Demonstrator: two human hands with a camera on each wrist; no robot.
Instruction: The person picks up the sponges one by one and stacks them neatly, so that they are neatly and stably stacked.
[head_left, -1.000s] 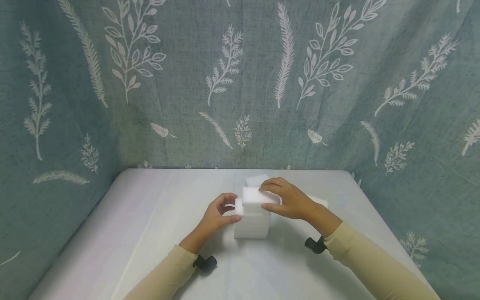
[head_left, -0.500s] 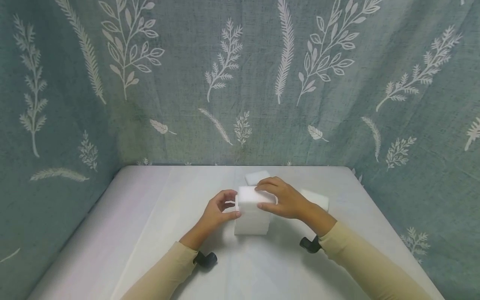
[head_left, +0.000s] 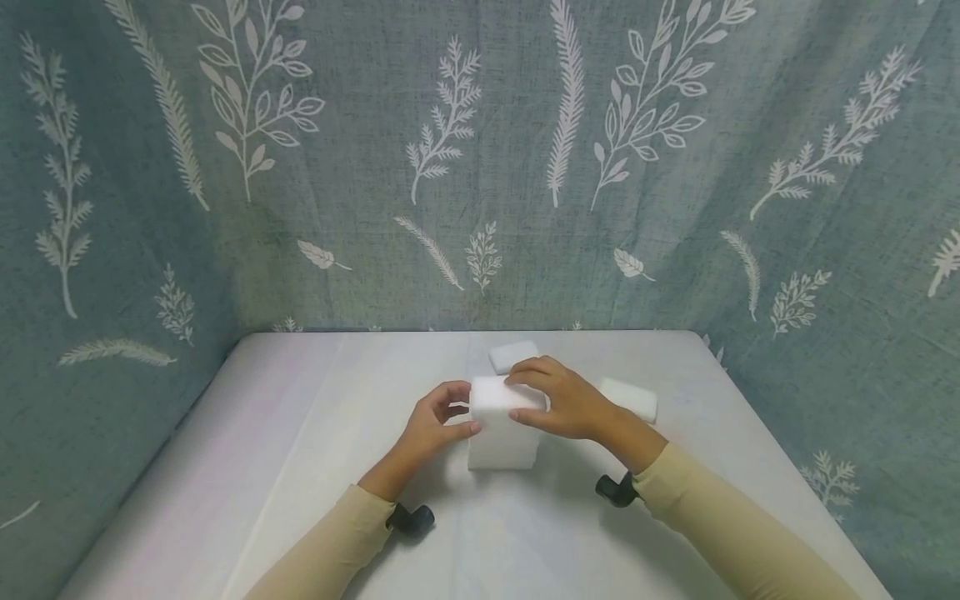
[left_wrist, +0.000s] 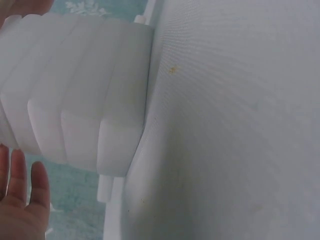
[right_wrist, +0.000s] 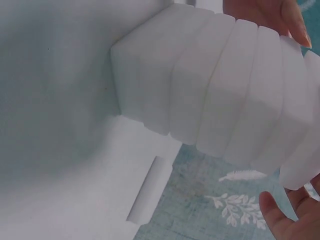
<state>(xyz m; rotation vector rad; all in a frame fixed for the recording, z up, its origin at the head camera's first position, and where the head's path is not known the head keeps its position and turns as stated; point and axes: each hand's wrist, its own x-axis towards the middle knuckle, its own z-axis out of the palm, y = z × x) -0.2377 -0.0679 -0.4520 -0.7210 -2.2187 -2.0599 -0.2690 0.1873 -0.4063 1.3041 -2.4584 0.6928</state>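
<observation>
Several white sponge blocks form an upright stack (head_left: 501, 448) near the middle of the table. My right hand (head_left: 566, 400) pinches the top sponge (head_left: 491, 393) from the right, thumb at the near side and fingers over the far side. In the right wrist view this top sponge (right_wrist: 300, 162) lies against the block below, slightly offset. My left hand (head_left: 437, 421) stands at the stack's left side, thumb and fingers spread around its upper corner. Its fingers (left_wrist: 40, 187) look fairly straight in the left wrist view, close beside the blocks; contact is hard to tell.
One loose white sponge (head_left: 513, 356) lies behind the stack. Another white sponge (head_left: 630, 400) lies to the right, partly behind the right wrist. A white-covered table (head_left: 315, 433) reaches back to a green leaf-patterned curtain (head_left: 360, 167).
My right hand has moved slightly left and lowered the top sponge, which now lines up with the stack's left edge. My left hand has stayed almost still.
</observation>
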